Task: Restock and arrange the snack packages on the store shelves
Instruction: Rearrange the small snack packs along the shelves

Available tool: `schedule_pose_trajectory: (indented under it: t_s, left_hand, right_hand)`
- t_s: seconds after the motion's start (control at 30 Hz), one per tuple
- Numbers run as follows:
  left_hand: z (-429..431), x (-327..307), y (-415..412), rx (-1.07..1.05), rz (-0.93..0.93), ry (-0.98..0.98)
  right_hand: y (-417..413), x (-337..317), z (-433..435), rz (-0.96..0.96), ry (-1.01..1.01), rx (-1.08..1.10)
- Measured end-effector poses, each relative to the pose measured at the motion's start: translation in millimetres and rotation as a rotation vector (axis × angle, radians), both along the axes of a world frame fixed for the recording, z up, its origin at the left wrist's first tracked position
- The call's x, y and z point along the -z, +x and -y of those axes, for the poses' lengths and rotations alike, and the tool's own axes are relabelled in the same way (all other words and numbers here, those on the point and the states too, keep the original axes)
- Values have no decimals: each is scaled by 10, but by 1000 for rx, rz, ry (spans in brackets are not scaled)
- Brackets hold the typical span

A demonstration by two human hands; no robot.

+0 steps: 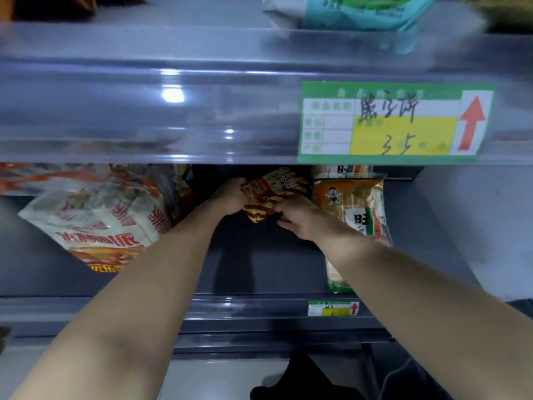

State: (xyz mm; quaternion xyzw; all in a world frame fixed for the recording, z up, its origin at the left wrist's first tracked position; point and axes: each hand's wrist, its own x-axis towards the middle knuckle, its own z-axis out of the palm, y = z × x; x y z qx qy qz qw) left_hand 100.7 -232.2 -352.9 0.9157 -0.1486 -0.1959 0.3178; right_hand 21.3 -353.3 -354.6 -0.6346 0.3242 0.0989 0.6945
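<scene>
Deep in the middle shelf [248,264], a small red and gold snack pack [271,194] is held between both hands. My left hand [230,197] grips its left edge. My right hand [300,217] grips its lower right corner, fingers curled under it. To the left lies a large white and orange bag [95,223], tilted toward the shelf front. On the right stands an orange and green rice cracker bag [354,209], partly hidden by my right forearm.
The upper shelf's clear front rail [173,111] carries a green and yellow price tag [395,122] with a red arrow. A teal and white bag [352,13] sits on the top shelf. A smaller price tag [333,308] marks the lower rail.
</scene>
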Motion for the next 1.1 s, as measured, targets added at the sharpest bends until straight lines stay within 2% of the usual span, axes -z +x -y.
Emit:
schedule_pose_trajectory:
  t_s: [0.1, 0.23, 0.37, 0.57, 0.83, 1.1]
  left_hand:
    - [47, 94, -48, -67, -62, -45]
    - [-53, 100, -283, -119, -208, -178]
    - [-257, -72, -591, -184, -215, -266]
    - [-563, -355, -1186, -246, -201, -321]
    - [-728, -764, -1974, -92, -37, -316]
    - [-432, -1442, -2689, 219, 71, -480]
  right_hand:
    - [-20, 10, 19, 47, 106, 105]
    - [-148, -22, -91, 3, 112, 147]
    - [-409, -71, -299, -18, 87, 167]
    - [-1021, -294, -625, 61, -9, 261]
    - [-1961, -691, -900, 217, -140, 484]
    - [-2903, -1436, -750, 446, -389, 713]
